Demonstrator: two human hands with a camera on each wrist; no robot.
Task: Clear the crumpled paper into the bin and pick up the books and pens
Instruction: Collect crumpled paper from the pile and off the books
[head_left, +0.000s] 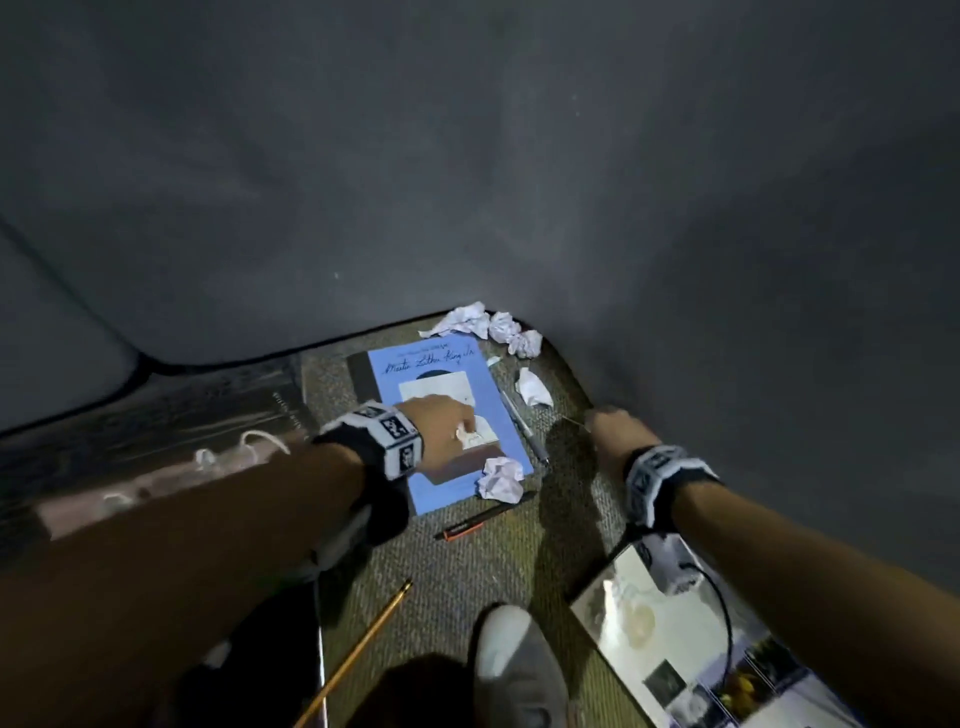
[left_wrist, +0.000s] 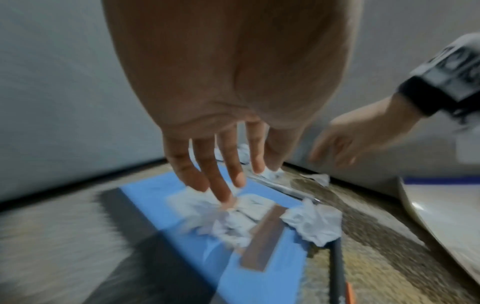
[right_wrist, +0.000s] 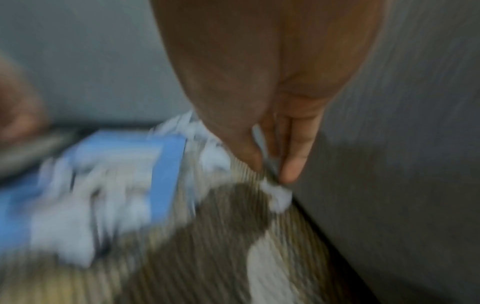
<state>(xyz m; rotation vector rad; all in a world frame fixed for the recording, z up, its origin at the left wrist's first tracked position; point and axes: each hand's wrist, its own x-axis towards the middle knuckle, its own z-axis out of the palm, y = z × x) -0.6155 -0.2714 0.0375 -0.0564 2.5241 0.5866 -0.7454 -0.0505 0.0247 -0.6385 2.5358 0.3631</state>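
Because the white crumpled paper ball (left_wrist: 228, 224) on the blue book (head_left: 447, 431) is light and squashy, the left hand (left_wrist: 221, 164), grip spread, can scoop it anywhere, while the right hand (right_wrist: 275, 156) pinches a small white paper scrap (right_wrist: 276, 197).

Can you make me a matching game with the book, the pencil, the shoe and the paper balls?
Things:
1. blue book
2. pencil
3. shoe
4. three paper balls

Places:
A. in the corner by the grey wall
B. bottom edge of the head view, white
C. under the left hand
D. alone on the carpet, bottom left

Pairs: 1-C, 2-D, 3-B, 4-A
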